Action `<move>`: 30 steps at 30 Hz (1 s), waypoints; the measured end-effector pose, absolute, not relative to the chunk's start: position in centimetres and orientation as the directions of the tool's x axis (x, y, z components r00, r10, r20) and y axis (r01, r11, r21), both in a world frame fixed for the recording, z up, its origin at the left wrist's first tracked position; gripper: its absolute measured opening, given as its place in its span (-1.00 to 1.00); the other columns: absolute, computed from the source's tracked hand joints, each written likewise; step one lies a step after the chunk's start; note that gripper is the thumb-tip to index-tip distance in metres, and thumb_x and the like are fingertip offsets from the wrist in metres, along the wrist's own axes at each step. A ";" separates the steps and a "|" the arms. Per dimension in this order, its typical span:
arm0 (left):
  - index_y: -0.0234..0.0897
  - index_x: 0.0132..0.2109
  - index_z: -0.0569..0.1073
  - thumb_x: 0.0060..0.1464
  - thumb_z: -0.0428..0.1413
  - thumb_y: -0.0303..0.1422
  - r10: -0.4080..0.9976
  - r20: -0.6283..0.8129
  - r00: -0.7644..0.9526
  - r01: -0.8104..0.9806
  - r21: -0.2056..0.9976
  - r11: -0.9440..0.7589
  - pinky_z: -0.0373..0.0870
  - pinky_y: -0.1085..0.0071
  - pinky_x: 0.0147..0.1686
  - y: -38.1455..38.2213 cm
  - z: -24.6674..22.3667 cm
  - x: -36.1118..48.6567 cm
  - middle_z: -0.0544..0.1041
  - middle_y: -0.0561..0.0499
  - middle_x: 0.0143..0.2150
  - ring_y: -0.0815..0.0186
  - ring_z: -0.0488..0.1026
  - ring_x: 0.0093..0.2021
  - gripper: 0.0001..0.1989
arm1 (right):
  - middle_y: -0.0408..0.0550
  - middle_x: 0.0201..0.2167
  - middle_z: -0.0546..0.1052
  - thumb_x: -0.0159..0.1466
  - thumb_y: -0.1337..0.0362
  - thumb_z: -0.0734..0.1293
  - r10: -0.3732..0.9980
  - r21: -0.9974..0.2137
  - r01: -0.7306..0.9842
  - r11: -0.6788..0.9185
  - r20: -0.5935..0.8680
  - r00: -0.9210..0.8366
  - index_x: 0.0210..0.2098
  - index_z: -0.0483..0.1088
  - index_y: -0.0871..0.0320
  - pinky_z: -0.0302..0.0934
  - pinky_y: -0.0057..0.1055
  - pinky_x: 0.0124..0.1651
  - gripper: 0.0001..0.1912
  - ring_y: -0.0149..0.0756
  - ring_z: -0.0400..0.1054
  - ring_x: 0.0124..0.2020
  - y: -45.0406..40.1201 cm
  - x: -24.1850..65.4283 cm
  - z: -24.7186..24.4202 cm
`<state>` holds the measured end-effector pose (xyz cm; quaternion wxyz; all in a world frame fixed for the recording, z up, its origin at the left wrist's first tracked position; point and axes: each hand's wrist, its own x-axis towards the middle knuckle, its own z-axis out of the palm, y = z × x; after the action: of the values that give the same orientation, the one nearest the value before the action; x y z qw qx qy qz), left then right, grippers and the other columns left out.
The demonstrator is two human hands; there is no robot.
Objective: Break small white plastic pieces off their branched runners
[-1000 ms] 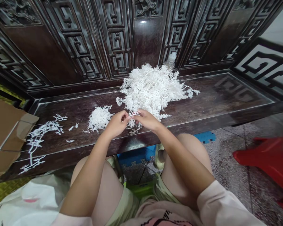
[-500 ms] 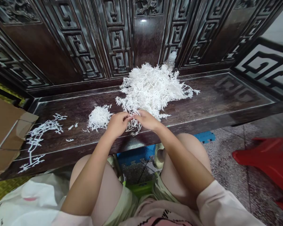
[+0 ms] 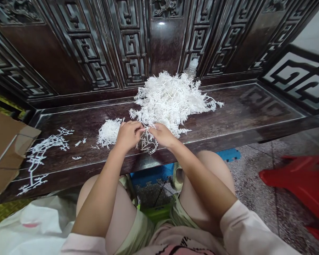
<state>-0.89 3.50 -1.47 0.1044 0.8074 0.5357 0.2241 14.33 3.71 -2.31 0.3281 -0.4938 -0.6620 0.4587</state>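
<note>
Near frame centre, a white sprig (image 3: 146, 128) is being pinched by the right hand (image 3: 161, 135), the nearer; whether it is also being gripped by the left hand (image 3: 128, 136), just leftward, cannot be told. Its long axis is being hidden. Above, a pile (image 3: 172, 99) is being borne by the counter (image 3: 239, 106).

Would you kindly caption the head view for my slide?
Left hand and right hand at feathery white sprigs heaped on a dark wooden bench.
</note>
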 end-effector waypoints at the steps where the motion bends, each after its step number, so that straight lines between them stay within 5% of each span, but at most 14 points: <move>1: -0.26 -0.48 0.35 -0.01 -0.05 -0.37 0.910 0.258 0.323 0.829 0.386 -0.404 0.12 0.34 -0.27 3.4 -1.4 -0.8 0.46 0.03 -0.41 0.27 0.32 -0.32 -0.85 | -0.23 -0.69 0.08 0.11 0.16 0.09 0.955 -0.932 0.352 0.085 -0.025 -0.296 -0.64 0.05 0.16 -0.17 -0.49 -0.55 -0.72 -0.50 -0.04 -0.62 3.7 14.2 -2.3; 7: -0.27 -0.49 0.33 -0.02 -0.10 -0.45 0.908 0.309 0.283 0.886 0.278 -0.370 0.12 0.35 -0.29 3.9 -1.2 -1.5 0.43 0.02 -0.43 0.28 0.31 -0.34 -0.84 | -0.23 -0.70 0.10 0.09 0.19 0.12 0.970 -0.947 0.322 -0.002 -0.080 -0.230 -0.66 0.05 0.16 -0.14 -0.49 -0.55 -0.74 -0.51 -0.02 -0.63 3.1 14.2 -1.2; 12: -0.33 -0.35 0.39 0.00 -0.10 -0.32 0.866 0.429 -0.258 0.939 0.324 0.119 0.18 0.39 -0.33 5.4 -1.9 -9.7 0.42 -0.04 -0.36 0.30 0.30 -0.34 -0.78 | -0.18 -0.61 0.25 0.08 0.23 0.13 0.995 -0.982 0.160 -0.100 -0.103 -0.008 -0.58 0.16 0.18 0.01 -0.48 -0.45 -0.81 -0.49 0.12 -0.57 3.3 17.8 0.2; 14: -0.31 -0.30 0.42 -0.01 -0.08 -0.26 0.899 0.198 -0.390 0.877 0.377 0.297 0.20 0.39 -0.35 5.6 -2.8 -12.5 0.43 -0.03 -0.37 0.30 0.31 -0.37 -0.74 | -0.18 -0.57 0.28 0.06 0.22 0.16 0.988 -0.984 0.120 -0.136 -0.125 0.092 -0.53 0.20 0.18 0.01 -0.48 -0.44 -0.85 -0.50 0.14 -0.57 4.0 18.8 0.0; 17: -0.29 -0.34 0.47 -0.10 0.03 -0.25 0.914 -0.031 -0.405 0.844 0.373 0.386 0.22 0.38 -0.38 5.9 -4.6 -13.8 0.47 -0.05 -0.40 0.27 0.35 -0.38 -0.76 | -0.21 -0.57 0.26 0.03 0.17 0.23 0.977 -0.972 0.109 -0.207 -0.199 0.078 -0.50 0.22 0.18 -0.02 -0.49 -0.48 -0.81 -0.50 0.14 -0.59 4.5 18.7 -0.8; 25: -0.24 0.01 0.33 -0.25 0.13 -0.13 0.912 -0.091 -0.399 0.854 0.326 0.406 0.20 0.17 -0.22 7.0 -6.5 -11.9 0.46 -0.18 -0.13 0.04 0.34 -0.13 -0.40 | -0.19 -0.62 0.29 0.03 0.16 0.26 0.966 -0.970 0.086 -0.226 -0.234 -0.106 -0.52 0.25 0.20 0.01 -0.48 -0.46 -0.79 -0.50 0.13 -0.60 3.5 15.8 -1.5; 30: -0.27 -0.24 0.47 -0.08 -0.03 -0.06 0.961 -0.052 -0.273 0.834 0.484 0.264 0.22 0.24 -0.24 6.2 -4.2 -8.9 0.48 -0.16 -0.20 0.10 0.37 -0.19 -0.58 | -0.19 -0.57 0.32 0.01 0.19 0.28 0.968 -0.973 0.100 -0.207 -0.219 -0.124 -0.47 0.26 0.21 0.03 -0.49 -0.44 -0.80 -0.48 0.19 -0.54 3.5 15.5 -1.4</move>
<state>-8.94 6.19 -4.23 0.1710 0.5780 0.7763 0.1846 15.52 3.48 -1.44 0.3865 -0.5372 -0.4972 0.5611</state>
